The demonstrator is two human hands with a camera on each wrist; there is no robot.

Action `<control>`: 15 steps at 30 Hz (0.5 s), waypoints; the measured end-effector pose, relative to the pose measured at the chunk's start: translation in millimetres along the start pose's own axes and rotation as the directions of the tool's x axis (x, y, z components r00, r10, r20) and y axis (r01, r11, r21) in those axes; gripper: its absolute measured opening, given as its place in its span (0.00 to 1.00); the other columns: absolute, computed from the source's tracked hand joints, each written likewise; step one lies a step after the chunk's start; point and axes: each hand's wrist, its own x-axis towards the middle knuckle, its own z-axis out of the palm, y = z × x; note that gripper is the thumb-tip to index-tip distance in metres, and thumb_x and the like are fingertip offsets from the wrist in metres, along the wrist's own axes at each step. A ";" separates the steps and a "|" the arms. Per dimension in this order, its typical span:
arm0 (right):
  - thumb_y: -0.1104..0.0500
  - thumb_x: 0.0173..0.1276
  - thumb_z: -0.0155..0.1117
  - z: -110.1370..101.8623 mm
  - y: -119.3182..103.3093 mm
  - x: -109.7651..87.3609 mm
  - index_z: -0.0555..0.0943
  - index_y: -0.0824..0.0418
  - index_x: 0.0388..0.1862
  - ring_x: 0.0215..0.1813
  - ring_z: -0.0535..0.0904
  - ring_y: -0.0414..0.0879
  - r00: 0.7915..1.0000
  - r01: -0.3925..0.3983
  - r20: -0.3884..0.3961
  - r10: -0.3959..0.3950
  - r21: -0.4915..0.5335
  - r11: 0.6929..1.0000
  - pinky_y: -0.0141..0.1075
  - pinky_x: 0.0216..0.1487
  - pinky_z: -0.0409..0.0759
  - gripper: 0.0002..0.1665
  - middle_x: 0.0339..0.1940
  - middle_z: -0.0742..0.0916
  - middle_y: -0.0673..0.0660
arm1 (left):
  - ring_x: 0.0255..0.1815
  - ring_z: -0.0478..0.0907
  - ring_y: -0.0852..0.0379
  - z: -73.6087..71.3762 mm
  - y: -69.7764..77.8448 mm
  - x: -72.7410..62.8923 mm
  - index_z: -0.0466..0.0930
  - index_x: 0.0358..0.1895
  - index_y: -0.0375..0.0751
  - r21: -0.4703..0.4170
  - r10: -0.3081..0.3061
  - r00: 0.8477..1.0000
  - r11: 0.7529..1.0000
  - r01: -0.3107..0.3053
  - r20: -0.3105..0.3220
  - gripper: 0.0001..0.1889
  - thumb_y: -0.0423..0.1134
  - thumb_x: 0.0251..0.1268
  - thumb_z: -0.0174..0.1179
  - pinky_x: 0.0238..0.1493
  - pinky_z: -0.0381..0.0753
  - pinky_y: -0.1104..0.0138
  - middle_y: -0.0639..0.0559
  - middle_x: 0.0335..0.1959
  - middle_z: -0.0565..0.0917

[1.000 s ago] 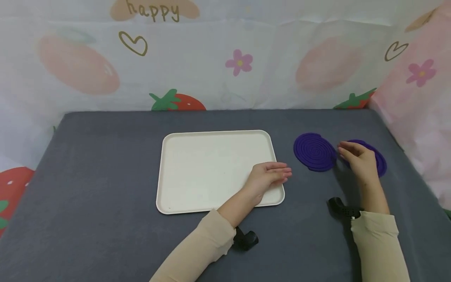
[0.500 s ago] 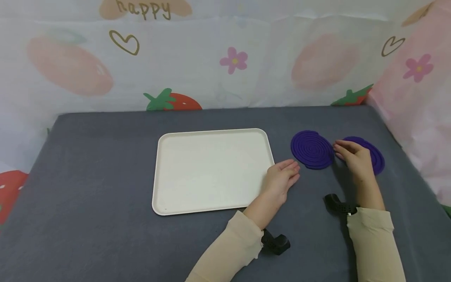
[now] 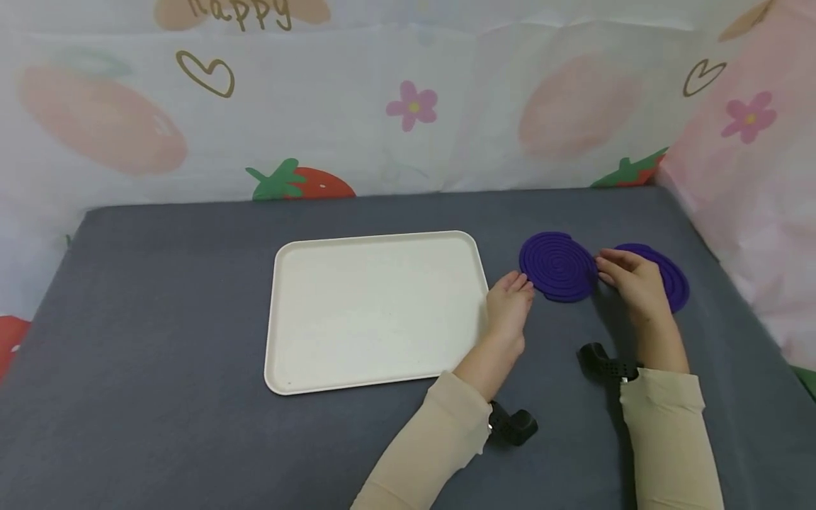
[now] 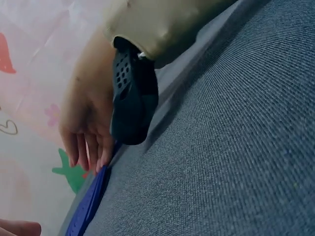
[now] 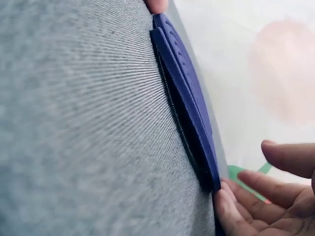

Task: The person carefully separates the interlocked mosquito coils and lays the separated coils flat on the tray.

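Note:
A purple round mat with spiral ridges [image 3: 557, 266] lies right of the cream tray [image 3: 376, 309]. My left hand [image 3: 506, 312] reaches over the tray's right edge, its straight fingertips at the mat's left rim. On the opposite rim are the fingertips of my right hand [image 3: 637, 287]. In the right wrist view its fingers [image 5: 227, 201] touch the end of the mat [image 5: 189, 93], while the thumb stands apart. A dark gap shows beneath the mat's edge there. A second purple round mat [image 3: 676, 280] lies partly hidden behind my right hand.
A grey cloth [image 3: 159, 319] covers the table. Behind it hangs a white sheet [image 3: 472, 85] printed with strawberries and flowers, and a pink sheet [image 3: 752, 227] hangs along the right side. Black wrist cameras [image 3: 516, 427] stick out below both sleeves.
My left hand has moved right and forward from over the tray to the mat's left rim, its fingers now pointing forward. The right hand stays at the mat's other side. The view has shifted slightly.

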 end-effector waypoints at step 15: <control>0.61 0.68 0.59 -15.9 0.8 1.4 0.82 0.54 0.45 0.38 0.73 0.28 0.987 -0.157 0.058 0.152 0.088 0.984 0.19 0.36 0.75 0.08 0.38 0.78 0.40 | 0.57 0.74 0.44 3.0 -9.4 -4.9 0.67 0.59 0.22 0.024 0.045 0.999 0.999 -0.045 -0.012 0.25 0.16 0.54 0.48 0.57 0.74 0.60 0.35 0.54 0.77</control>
